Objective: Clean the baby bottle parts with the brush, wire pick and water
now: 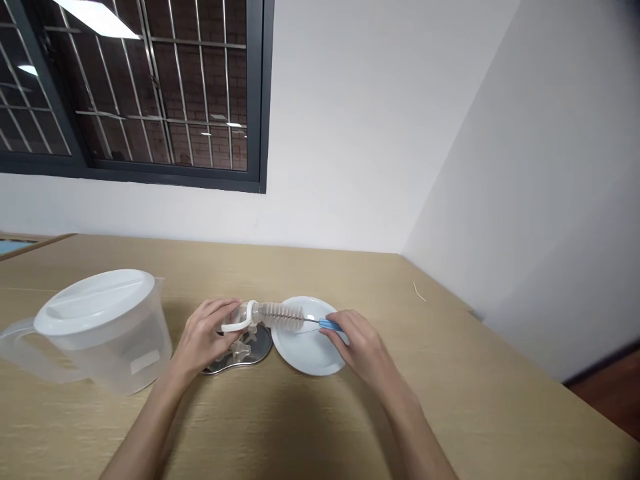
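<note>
My left hand (pixel 203 337) is closed around a small clear container (pixel 234 313) that lies sideways, with a curved white band or handle (pixel 251 315) near its open end. What kind of container it is, I cannot tell, since my fingers cover much of it. Between thumb and fingers, my right hand (pixel 363 347) pinches the blue handle of a bottle brush (pixel 290 317). The brush's pale bristles point left, with the tip at the container's mouth. Below them are a white plate (pixel 315 365) and a kidney-shaped metal tray (pixel 263 348) bearing small clear pieces (pixel 242 351).
A translucent lidded pitcher (pixel 120 350) stands at the left, its handle pointing left. On the wooden table (pixel 310 433), a thin pale strand (pixel 419 292) lies toward the back right. White walls (pixel 375 133) and a barred window (pixel 165 87) rise behind.
</note>
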Available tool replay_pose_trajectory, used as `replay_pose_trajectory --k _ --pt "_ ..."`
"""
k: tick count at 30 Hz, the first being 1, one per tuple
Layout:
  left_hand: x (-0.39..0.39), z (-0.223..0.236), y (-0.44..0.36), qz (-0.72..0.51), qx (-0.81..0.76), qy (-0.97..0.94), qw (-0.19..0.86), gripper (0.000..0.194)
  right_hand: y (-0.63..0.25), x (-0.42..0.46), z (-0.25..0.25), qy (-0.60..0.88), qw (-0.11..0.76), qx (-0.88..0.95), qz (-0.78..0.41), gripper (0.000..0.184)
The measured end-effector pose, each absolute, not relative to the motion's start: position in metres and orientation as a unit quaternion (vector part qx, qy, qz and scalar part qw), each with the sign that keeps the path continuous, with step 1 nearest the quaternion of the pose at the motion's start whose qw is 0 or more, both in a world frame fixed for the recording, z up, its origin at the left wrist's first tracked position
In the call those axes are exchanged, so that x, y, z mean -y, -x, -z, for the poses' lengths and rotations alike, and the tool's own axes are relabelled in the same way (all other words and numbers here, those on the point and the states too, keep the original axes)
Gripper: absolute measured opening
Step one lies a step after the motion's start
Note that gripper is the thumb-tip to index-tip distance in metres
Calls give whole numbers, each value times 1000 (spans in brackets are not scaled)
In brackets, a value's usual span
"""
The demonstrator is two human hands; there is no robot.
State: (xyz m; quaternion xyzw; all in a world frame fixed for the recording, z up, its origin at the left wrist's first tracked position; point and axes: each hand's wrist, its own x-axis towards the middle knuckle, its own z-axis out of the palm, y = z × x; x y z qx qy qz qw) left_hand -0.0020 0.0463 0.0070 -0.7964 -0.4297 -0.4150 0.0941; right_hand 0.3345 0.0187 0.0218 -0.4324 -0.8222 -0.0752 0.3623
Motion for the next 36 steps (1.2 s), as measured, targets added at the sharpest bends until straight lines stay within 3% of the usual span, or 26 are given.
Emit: replay_pose_trajectory --k 5,15,25,32,36 --pt "-50 -6 5 403 412 815 56 42 -335 -15 -23 445 331 829 72 19" --pt "-52 -8 8 397 344 849 60 45 -344 -9 -37 489 326 796 -142 23" --pt "-42 -14 3 453 416 781 107 40 -339 -9 -30 488 364 790 -68 21" --pt "-52 -7 10 379 319 863 97 51 -349 -8 -35 516 288 798 -117 22" --pt "-48 -8 7 411 390 817 112 43 -346 -6 -38 519 291 786 -166 31"
